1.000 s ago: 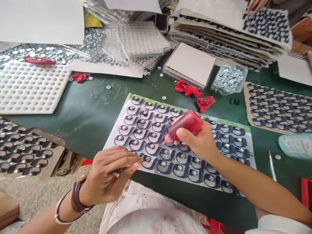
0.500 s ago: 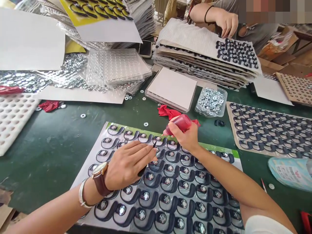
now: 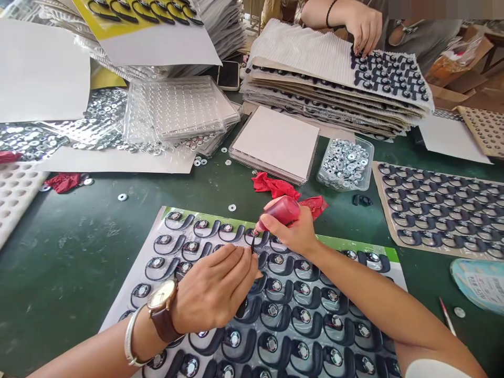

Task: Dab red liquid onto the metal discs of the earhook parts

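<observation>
My right hand (image 3: 297,231) grips a squeeze bottle (image 3: 281,211) of red liquid, tilted with its nozzle down to the left. The nozzle tip is at a black hook-shaped part (image 3: 252,234) with a round metal centre, in the far row of a sheet (image 3: 136,268). Whether the tip touches the part I cannot tell. My left hand (image 3: 214,286), closed, holds black tweezers (image 3: 252,244), their pointed end by the same part. Its palm side and most of the tweezers are hidden. Rows of similar black parts cover the sheet, under clear film.
Beyond the sheet lie red cloth scraps (image 3: 273,185), a clear tub (image 3: 368,168) of metal washers and stacked trays (image 3: 275,139). Another sheet of parts (image 3: 444,210) is at right. Across the table a co-worker's hand (image 3: 364,29) touches parts on a tall stack (image 3: 299,55).
The bottle's nozzle has come down and left onto the far-row part. The tweezers stay close to that part. The whole view has shifted slightly.
</observation>
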Demonstrator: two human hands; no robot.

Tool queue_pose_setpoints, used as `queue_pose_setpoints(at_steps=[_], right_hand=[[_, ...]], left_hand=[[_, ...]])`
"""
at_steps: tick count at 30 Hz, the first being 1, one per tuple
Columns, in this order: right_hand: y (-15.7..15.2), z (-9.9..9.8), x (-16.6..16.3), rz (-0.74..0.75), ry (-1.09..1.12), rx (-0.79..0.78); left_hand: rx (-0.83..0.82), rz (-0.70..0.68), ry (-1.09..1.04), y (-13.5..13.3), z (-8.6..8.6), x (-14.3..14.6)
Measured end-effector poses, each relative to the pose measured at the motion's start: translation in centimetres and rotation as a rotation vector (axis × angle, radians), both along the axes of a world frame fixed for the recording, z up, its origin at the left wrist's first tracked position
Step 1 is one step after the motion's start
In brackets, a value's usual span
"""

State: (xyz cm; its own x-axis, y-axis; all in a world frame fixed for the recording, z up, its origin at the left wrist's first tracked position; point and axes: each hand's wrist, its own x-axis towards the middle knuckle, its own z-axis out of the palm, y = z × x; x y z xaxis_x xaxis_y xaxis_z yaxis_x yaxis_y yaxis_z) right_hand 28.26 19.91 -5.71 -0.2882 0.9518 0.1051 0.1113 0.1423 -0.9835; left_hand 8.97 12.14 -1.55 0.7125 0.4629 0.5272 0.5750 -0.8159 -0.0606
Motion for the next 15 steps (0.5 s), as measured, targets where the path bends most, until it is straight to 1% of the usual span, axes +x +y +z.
queue_pose_setpoints(at_steps=[3, 9, 15], right_hand=[[-0.12, 0.07, -0.07, -0.008, -0.013, 0.009], [-0.07, 0.01, -0.17, -0.082, -0.013, 0.006], [0.03, -0.11, -0.24, -0.084, 0.031, -0.003]], left_hand=[[-0.005, -0.001, -0.002, 0.05, -0.07, -0.01], [-0.028, -0.015, -0.015, 0.13, -0.18, -0.10], [-0.028, -0.015, -0.023, 0.15, -0.03, -0.12]])
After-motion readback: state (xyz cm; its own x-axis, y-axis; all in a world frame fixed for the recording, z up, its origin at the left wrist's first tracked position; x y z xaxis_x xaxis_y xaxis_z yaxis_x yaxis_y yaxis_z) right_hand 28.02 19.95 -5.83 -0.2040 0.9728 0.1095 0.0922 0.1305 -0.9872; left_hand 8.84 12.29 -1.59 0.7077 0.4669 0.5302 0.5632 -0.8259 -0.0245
